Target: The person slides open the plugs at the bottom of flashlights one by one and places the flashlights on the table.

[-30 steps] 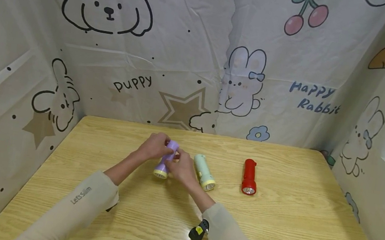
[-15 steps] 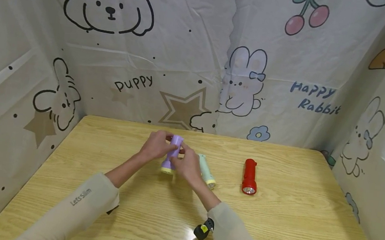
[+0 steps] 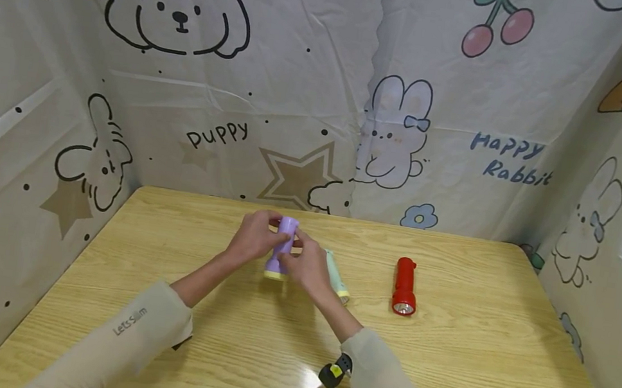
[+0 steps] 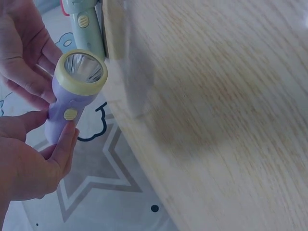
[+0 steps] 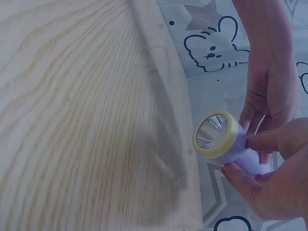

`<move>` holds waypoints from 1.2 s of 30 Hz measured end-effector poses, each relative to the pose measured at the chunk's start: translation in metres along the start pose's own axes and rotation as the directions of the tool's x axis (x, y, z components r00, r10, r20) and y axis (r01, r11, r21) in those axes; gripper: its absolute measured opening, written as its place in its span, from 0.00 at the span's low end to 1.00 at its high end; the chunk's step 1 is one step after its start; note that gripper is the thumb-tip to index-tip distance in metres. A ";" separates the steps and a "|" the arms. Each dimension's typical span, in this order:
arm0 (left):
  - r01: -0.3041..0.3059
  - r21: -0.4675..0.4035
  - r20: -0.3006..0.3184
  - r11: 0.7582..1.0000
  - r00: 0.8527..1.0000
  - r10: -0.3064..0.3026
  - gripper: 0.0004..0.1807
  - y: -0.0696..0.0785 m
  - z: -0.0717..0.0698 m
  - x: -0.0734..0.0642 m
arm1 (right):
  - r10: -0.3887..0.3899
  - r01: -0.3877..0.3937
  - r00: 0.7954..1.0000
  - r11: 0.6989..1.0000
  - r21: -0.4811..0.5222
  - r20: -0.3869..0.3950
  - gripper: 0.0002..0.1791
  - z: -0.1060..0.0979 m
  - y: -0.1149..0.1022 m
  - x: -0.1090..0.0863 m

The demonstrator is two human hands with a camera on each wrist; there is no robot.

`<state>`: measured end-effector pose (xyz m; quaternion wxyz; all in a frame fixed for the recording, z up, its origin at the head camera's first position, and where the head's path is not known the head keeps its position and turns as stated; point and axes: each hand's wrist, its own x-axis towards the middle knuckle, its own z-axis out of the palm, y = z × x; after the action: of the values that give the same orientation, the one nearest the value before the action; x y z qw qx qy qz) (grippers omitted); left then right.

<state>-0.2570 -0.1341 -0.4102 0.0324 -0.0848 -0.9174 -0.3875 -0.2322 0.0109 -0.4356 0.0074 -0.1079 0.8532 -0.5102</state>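
Note:
Both hands hold a purple flashlight [image 3: 287, 230] with a pale yellow head ring, its lens end pointing down and toward the near side over the wooden table. My left hand [image 3: 252, 236] grips the body from the left, near its tail. From the right, my right hand [image 3: 310, 265] holds it with thumb and fingers. In the left wrist view a left fingertip lies just below the ribbed yellow switch [image 4: 70, 114]. The clear lens and silver reflector [image 5: 211, 131] show in the right wrist view. Partly hidden behind the right hand lies a mint green flashlight [image 3: 335, 278].
A red flashlight [image 3: 404, 286] lies farther right on the wooden table [image 3: 470, 369]. Patterned cloth [image 3: 213, 91] hangs behind and along both sides of the table. A black wrist camera [image 3: 332, 373] sits below the right sleeve.
Both hands have raised the purple flashlight and shifted it slightly right. It stands more upright, its lens no longer showing in the head view. The right hand now covers more of the mint green flashlight.

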 end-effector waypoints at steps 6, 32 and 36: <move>0.007 -0.034 -0.025 0.999 1.000 -0.008 0.23 0.001 0.001 -0.003 | -0.014 0.014 1.000 1.000 0.006 0.013 0.37 -0.004 -0.001 0.000; -0.079 -0.209 -0.162 0.975 0.986 0.045 0.23 0.015 0.000 -0.013 | -0.074 0.075 0.997 0.997 0.030 -0.032 0.38 -0.018 -0.011 -0.006; -0.104 -0.211 -0.187 0.972 0.980 0.064 0.22 0.018 0.000 -0.015 | -0.092 0.095 0.994 0.994 0.049 -0.050 0.37 -0.020 -0.010 -0.007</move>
<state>-0.2388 -0.1238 -0.4000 0.1216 -0.0916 -0.8578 -0.4910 -0.2256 0.0246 -0.4178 -0.0340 -0.1354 0.8338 -0.5342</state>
